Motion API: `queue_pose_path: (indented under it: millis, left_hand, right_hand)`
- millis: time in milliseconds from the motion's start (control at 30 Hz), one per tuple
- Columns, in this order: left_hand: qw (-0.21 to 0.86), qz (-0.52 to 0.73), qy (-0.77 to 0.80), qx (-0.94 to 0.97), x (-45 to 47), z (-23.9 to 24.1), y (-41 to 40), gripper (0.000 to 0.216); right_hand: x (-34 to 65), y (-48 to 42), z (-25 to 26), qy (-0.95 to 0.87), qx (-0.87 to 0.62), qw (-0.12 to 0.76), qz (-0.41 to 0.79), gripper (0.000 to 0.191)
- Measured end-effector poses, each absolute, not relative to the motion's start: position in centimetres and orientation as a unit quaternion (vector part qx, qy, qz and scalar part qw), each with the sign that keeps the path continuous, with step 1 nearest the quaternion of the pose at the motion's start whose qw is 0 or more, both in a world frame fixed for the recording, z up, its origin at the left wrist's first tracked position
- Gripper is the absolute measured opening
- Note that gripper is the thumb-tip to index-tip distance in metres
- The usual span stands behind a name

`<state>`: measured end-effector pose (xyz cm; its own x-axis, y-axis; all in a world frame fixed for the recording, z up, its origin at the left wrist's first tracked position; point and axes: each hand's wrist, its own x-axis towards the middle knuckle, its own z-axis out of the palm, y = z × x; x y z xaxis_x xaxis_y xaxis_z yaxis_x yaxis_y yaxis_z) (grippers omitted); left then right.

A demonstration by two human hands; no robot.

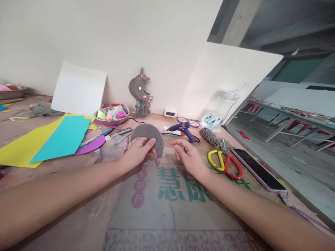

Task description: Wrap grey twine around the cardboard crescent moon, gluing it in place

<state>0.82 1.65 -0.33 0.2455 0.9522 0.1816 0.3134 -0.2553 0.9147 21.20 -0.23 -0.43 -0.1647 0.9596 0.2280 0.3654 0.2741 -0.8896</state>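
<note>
Along a pale wall (167, 45) runs a cluttered pinkish surface (83, 228), with yellow (15, 150) and turquoise sheets (62, 139) to the person's left, and a blue glue gun (183, 129), yellow-and-red-handled scissors (221, 161) and a dark-screened phone (258, 169) to the right. Farther right stretches the room's grey floor (282, 157). Both bare forearms reach forward. The left hand (140, 150) pinches a grey, yarn-wrapped crescent (149, 131) between thumb and fingers, above the middle of the surface. Near it hovers the right hand (190, 157), half-curled, index finger outstretched; I can't tell whether it grips anything.
</note>
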Motion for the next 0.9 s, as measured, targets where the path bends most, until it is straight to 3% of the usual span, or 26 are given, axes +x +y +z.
queue_pose_path:
  millis: [333, 433, 900]
  left_hand:
    - [0.452, 0.398, 0.457, 0.655, 0.9, -0.5, 1.8, 0.047]
    - [0.445, 0.397, 0.46, 0.658, 1.0, -0.4, 1.7, 0.046]
    - [0.393, 0.388, 0.447, 0.704, 0.6, -0.6, 1.5, 0.047]
  right_hand:
    - [21.7, 0.1, -0.3, -0.705, -0.466, 0.438, 0.306, 0.016]
    - [22.0, -0.2, -0.3, -0.744, -0.434, 0.437, 0.26, 0.017]
    - [21.3, 0.2, -1.0, -0.72, -0.489, 0.415, 0.265, 0.023]
